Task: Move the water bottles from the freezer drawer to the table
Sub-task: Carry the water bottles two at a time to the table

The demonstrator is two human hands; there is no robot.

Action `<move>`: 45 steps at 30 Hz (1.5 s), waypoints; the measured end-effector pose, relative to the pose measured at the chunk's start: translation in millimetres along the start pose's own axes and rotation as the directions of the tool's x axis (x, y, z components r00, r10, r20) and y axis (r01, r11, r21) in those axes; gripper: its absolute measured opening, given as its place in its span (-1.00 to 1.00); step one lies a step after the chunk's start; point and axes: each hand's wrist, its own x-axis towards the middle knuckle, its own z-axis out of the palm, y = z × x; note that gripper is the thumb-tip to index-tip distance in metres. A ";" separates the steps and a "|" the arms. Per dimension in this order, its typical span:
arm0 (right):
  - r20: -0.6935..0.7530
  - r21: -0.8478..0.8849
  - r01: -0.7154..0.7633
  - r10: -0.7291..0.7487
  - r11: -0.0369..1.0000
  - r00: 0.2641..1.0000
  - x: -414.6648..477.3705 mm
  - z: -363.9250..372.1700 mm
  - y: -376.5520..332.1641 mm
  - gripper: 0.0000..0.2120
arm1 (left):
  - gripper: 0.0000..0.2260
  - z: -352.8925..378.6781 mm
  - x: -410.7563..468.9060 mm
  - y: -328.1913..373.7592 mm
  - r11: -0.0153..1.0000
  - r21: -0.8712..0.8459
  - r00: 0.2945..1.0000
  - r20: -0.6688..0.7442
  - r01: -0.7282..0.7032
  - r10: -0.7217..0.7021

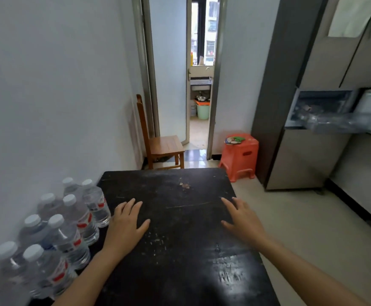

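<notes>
**Bottles lined up on the table, both hands free**

On the right stands the tall grey fridge, with its freezer drawer pulled out. What lies inside is clear and shiny but too blurred to name.

Front and centre is the scuffed black table. Along its left edge, against the white wall, eight water bottles stand upright in two rows. They have white caps and red-and-white labels, with the print too blurred to read.

Beyond the table, a wooden chair sits by the doorway and an orange plastic stool is beside the fridge.

The left hand is palm down over the tabletop with fingers spread, just beside the nearest bottles and holding nothing. The right hand is the same, flat and spread near the table's right edge. I cannot tell whether either palm touches the wood.
</notes>
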 end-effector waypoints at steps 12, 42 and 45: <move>-0.169 -0.100 -0.287 0.268 0.953 0.948 -197.5 -32.6 8.2 -0.42 | -0.45 -15.1 -86.6 50.7 0.921 -0.304 0.970 -0.048 -0.243 0.240; -0.386 -0.153 -0.725 0.635 0.671 0.669 -612.8 -160.5 304.3 -0.41 | -0.30 45.6 -288.3 558.3 0.554 -0.416 0.627 -0.052 -0.721 0.777; -0.387 -0.130 -0.736 0.649 0.665 0.655 -609.6 -165.5 340.6 -0.41 | -0.29 57.9 -283.5 591.1 0.546 -0.395 0.618 -0.075 -0.739 0.783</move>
